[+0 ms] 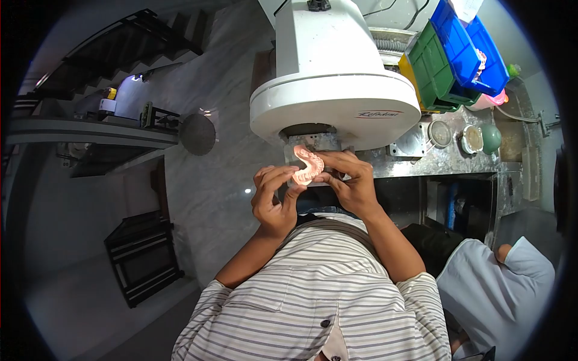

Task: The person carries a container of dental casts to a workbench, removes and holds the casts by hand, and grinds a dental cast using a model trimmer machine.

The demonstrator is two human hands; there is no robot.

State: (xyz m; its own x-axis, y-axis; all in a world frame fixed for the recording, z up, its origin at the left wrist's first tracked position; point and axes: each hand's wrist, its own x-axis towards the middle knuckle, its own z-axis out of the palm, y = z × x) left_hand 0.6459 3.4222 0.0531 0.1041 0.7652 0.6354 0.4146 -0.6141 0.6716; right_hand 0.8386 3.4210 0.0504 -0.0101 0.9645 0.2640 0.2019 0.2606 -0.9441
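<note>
Between my two hands is a pink dental model (309, 164), a horseshoe-shaped arch with teeth along its outer edge. My left hand (276, 195) pinches its lower left end between thumb and fingers. On the other side, my right hand (349, 179) grips the toothed edge with its fingertips. Just beyond the model stands a white machine (337, 99) with a rounded housing and a dark opening at its underside. A metal plate (311, 142) sits below that opening, partly hidden by the model and my right hand.
To the right runs a worktop (442, 163) with a round bowl (441, 133), a plaster-crusted bowl (471, 139) and a green bowl (490, 139). Green (436, 69) and blue bins (481, 60) stand behind. Another person in a light shirt (497, 289) is close at my right.
</note>
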